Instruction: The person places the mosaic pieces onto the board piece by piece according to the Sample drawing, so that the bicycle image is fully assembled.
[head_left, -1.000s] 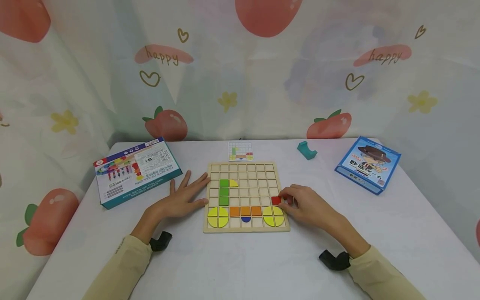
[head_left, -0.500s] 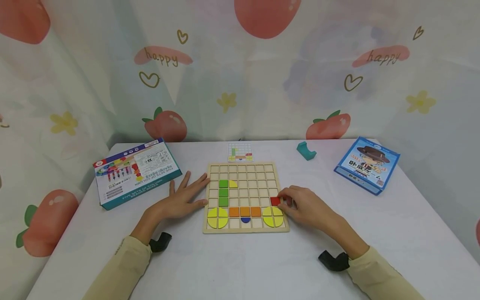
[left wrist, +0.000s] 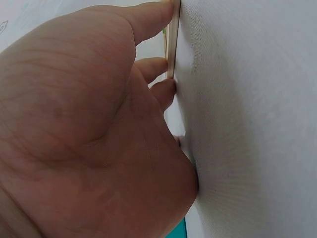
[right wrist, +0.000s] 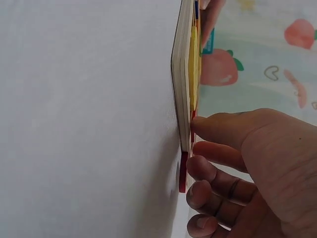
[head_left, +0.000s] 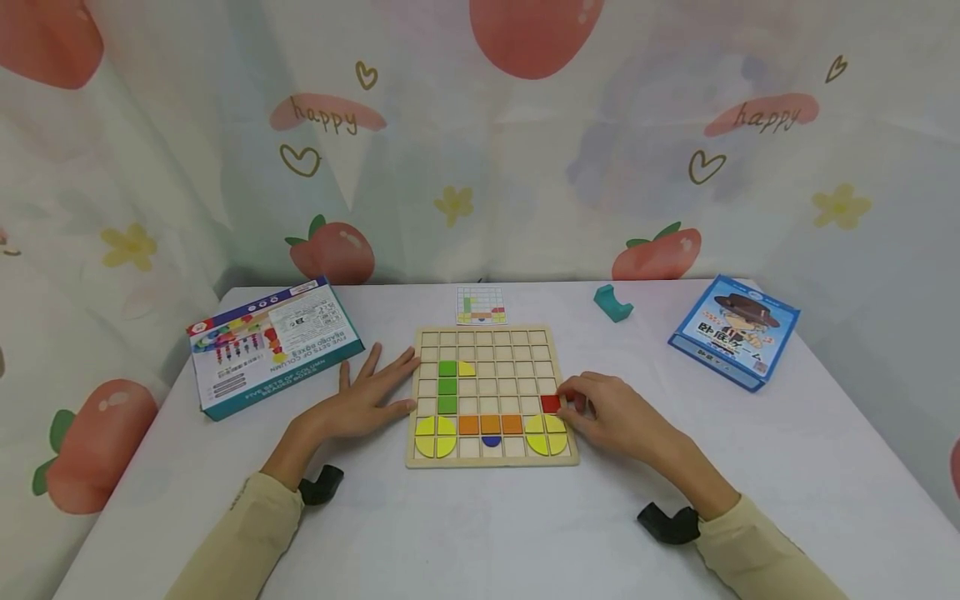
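A wooden grid board (head_left: 495,462) lies mid-table in the head view. It holds green square tiles (head_left: 447,386), orange square tiles (head_left: 491,424), yellow quarter-circle tiles (head_left: 435,435) and a blue half-round (head_left: 491,441). My right hand (head_left: 615,414) has thumb and index finger at a red square tile (head_left: 551,403) by the board's right edge, pinching it. In the right wrist view, another red piece (right wrist: 183,172) lies beside the board, under the curled fingers. My left hand (head_left: 363,402) is spread on the table, its fingertips touching the board's left edge (left wrist: 173,39).
A pattern card (head_left: 481,305) with a coloured grid sits just behind the board. A white and teal box (head_left: 273,346) lies at the left, a blue box (head_left: 735,331) at the right. Near the back stands a teal curved piece (head_left: 613,302). A printed curtain (head_left: 517,217) hangs behind.
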Motion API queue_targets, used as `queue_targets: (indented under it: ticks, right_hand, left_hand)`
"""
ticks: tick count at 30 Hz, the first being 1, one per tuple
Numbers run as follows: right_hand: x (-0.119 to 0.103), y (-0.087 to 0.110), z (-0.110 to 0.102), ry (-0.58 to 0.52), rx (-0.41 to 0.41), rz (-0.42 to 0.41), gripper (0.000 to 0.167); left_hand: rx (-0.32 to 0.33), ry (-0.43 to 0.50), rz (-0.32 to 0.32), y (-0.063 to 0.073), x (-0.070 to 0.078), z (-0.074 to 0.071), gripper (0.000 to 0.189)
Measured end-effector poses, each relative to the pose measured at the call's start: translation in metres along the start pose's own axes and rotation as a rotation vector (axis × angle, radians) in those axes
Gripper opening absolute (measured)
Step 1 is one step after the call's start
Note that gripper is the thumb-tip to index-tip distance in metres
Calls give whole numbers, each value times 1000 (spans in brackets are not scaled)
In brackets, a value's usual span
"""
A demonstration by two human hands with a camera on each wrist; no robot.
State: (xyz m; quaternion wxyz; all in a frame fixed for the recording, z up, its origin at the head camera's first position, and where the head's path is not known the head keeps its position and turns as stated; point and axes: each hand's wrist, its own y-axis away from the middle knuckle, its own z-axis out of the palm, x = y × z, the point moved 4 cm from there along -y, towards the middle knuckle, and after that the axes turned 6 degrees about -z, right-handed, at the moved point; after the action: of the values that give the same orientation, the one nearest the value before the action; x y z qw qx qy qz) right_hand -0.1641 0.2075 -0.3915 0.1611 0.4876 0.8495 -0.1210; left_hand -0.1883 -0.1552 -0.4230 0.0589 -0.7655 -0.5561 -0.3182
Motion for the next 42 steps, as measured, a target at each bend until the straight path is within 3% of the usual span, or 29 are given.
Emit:
queue_targets:
  ticks: [18,42]
  right_hand:
    - [20,-1,-8,-20,13,41,30]
    - [20,-5,-4,14,-4,46,31]
  left_hand:
    - [-5,-6,0,1,0,1,76]
    - [-1,-1,4,1,1,0,76]
